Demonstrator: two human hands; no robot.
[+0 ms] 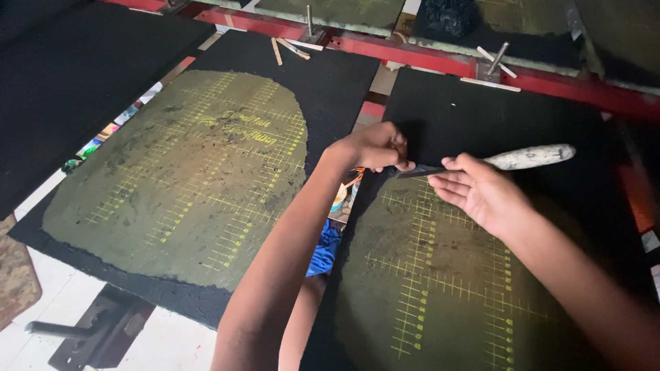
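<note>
Head view: your left hand [377, 146] pinches dark blade tip of white-handled scraper tool [502, 161]; your right hand [478, 189] lies open-palmed beneath its shaft, above olive gridded black flat platen [440, 275].

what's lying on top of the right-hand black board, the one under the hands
On the right black board lies an olive patch with yellow ruler lines. Above it the left hand and right hand hold a white-handled tool; its blade tip is covered.

a screen-printing workshop: black printing pallets [172, 172] coated olive-green and marked with yellow alignment grids [206, 178] sit on arms off a red steel frame [412, 58] with metal locking pins [496, 60], above an ink-spotted white floor [62, 302].
</note>
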